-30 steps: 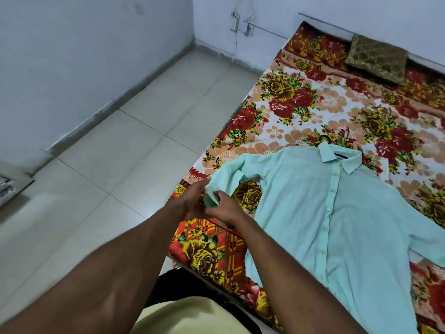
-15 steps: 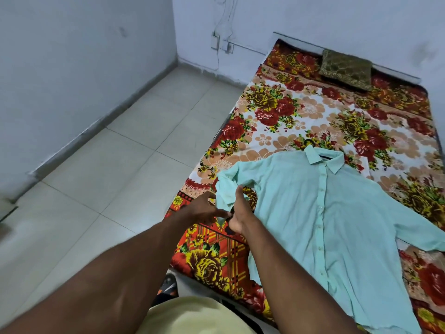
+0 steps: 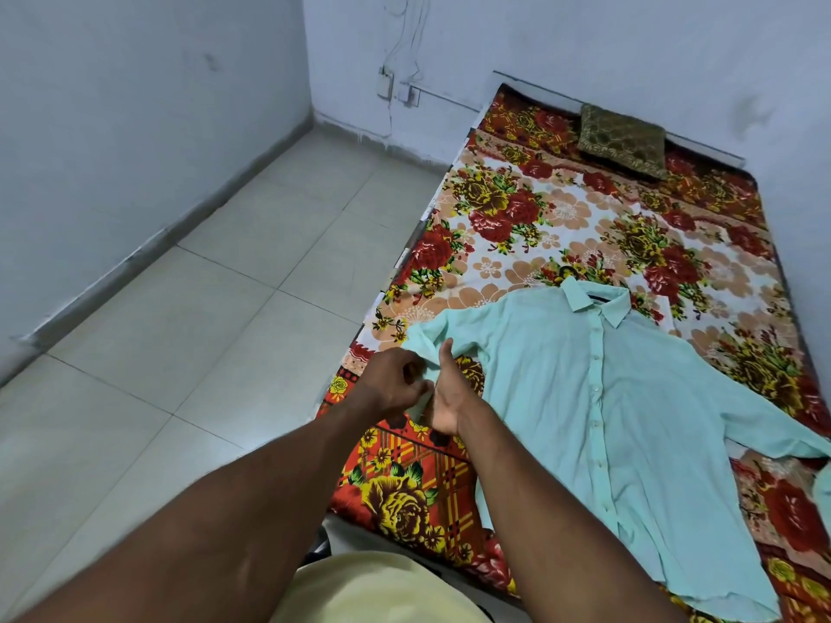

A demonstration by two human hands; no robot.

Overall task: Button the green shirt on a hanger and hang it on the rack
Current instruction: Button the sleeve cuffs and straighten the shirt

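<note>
A pale green shirt lies flat on the bed, collar toward the far wall, its front placket closed with small buttons. A dark bit of hanger shows inside the collar. The shirt's left sleeve is folded back near the bed's edge, and its cuff sits between my hands. My left hand pinches the cuff with curled fingers. My right hand grips the same cuff from the other side, thumb pointing up. The other sleeve stretches off to the right. No rack is in view.
The bed carries a floral sheet in red, yellow and white, with a brown patterned cushion at its far end. Pale floor tiles fill the left side, bounded by blue-white walls. Wall sockets with cables sit in the corner.
Both hands stay on the sleeve cuff, working it; my right thumb now points upward. The view has pulled back and tilted up, showing more of the bed and wall.
</note>
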